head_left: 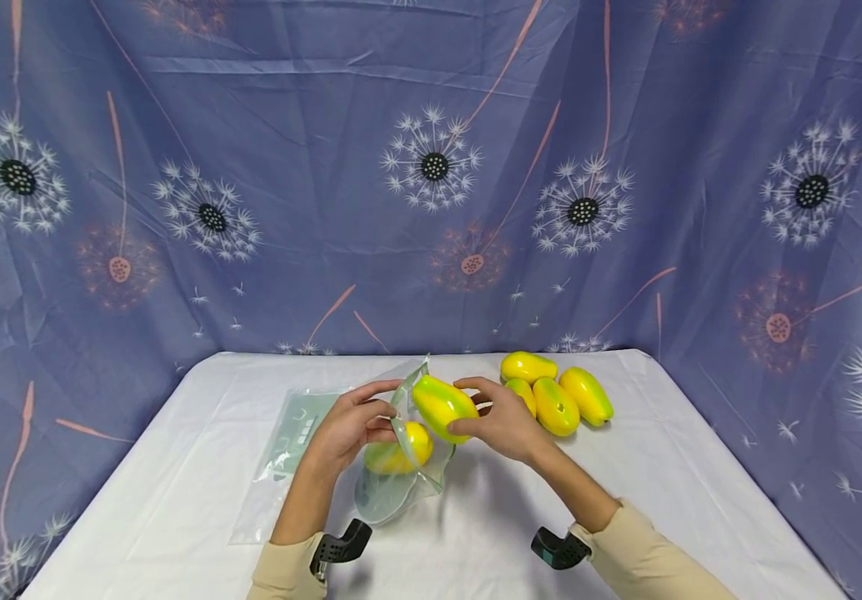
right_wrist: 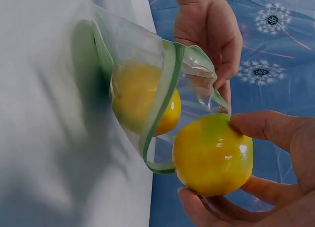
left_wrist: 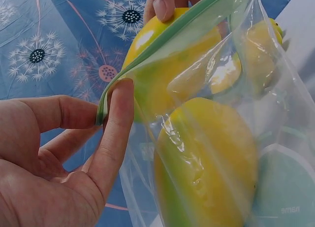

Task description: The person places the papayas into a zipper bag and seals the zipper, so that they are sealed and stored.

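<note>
My left hand (head_left: 347,429) pinches the green-edged rim of a clear zip bag (head_left: 386,502) between thumb and fingers, and the bag's mouth gapes toward the right. Inside it rests one yellow-green papaya (head_left: 419,443), seen through the plastic in the left wrist view as well. With its fingertips and thumb, my right hand (head_left: 508,421) grips a second papaya (head_left: 442,407) right at the bag's mouth. In the right wrist view this held papaya (right_wrist: 214,155) overlaps the green rim; how far it reaches inside is hard to tell.
Several more papayas (head_left: 557,407) lie grouped at the back right of the white-covered table (head_left: 521,533). Left of the hands, flat clear plastic packaging with a pale green panel (head_left: 309,421) lies on the cloth. A blue dandelion-print curtain (head_left: 326,167) surrounds the table's back and sides.
</note>
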`<state>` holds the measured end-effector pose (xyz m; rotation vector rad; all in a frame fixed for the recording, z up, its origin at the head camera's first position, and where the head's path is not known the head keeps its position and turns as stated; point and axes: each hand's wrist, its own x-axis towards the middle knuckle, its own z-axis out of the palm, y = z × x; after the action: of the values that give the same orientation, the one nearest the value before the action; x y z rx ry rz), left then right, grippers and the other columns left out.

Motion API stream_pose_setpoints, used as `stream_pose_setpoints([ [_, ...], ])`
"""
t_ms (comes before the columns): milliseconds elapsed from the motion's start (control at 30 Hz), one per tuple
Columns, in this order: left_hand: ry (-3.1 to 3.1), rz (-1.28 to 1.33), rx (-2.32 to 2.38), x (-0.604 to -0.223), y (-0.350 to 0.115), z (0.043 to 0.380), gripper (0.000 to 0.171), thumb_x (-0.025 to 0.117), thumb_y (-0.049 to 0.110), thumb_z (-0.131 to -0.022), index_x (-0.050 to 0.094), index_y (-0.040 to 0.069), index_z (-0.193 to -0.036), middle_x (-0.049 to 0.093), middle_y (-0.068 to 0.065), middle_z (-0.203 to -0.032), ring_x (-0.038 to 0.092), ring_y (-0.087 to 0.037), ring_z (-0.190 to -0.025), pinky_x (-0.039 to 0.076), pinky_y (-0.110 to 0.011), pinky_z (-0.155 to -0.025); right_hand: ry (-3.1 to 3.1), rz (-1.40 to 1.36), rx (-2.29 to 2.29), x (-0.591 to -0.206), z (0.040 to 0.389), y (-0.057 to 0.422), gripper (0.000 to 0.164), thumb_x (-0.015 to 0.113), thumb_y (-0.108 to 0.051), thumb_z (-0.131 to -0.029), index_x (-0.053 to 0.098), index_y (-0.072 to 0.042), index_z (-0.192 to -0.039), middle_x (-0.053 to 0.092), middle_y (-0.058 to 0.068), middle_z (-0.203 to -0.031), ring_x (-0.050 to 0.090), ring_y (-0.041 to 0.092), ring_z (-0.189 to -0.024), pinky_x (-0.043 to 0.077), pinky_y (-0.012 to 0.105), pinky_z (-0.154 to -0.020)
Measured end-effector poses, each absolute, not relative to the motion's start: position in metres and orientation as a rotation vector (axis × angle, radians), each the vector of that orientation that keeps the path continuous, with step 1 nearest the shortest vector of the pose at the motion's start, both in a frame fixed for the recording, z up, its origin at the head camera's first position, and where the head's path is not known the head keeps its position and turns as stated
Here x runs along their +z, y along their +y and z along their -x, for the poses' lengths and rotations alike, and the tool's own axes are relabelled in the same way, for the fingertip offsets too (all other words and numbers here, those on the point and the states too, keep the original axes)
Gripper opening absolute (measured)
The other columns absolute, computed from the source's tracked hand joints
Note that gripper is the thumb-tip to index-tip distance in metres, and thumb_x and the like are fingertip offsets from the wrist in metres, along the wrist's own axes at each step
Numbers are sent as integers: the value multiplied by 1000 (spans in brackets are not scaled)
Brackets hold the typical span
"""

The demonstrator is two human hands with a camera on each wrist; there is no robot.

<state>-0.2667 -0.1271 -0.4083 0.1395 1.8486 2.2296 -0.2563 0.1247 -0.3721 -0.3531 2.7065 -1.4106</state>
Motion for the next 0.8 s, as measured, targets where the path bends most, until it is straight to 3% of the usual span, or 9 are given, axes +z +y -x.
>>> stream_pose_setpoints([
  [100, 1840, -132, 2234, -408, -127, 267, 51, 57, -1, -93, 55, 3, -144, 73, -12, -88, 71, -17, -62, 63, -31, -67, 2699, 369, -1395, -373, 256, 122, 64, 84, -28, -79, 62, -17, -138, 66, 8, -123, 64, 25, -107, 59, 38, -80],
  [333, 1855, -139, 2228, -408, -127, 267, 51, 57, -1, -93, 53, 1, -145, 74, -14, -91, 71, -16, -63, 63, -30, -66, 2640, 377, -1408, -376, 260, 116, 64, 84, -27, -80, 60, -14, -138, 64, 15, -121, 68, 18, -78, 60, 34, -69],
  [533, 1855, -137, 2229, -407, -126, 267, 50, 58, -1, -93, 55, 1, -143, 74, -18, -99, 72, -17, -66, 63, -31, -69, 2610, 345, -1446, -378, 265, 114, 57, 86, -23, -78, 57, -12, -127, 62, 17, -124, 69, 21, -83, 61, 36, -69],
  [800, 1834, -132, 2226, -407, -125, 266, 50, 56, -1, -94, 54, 3, -144, 73, -15, -101, 73, -19, -70, 63, -32, -70, 2680, 409, -1321, -378, 270, 111, 52, 86, -26, -78, 62, -21, -124, 67, 8, -116, 64, 22, -100, 59, 35, -75],
])
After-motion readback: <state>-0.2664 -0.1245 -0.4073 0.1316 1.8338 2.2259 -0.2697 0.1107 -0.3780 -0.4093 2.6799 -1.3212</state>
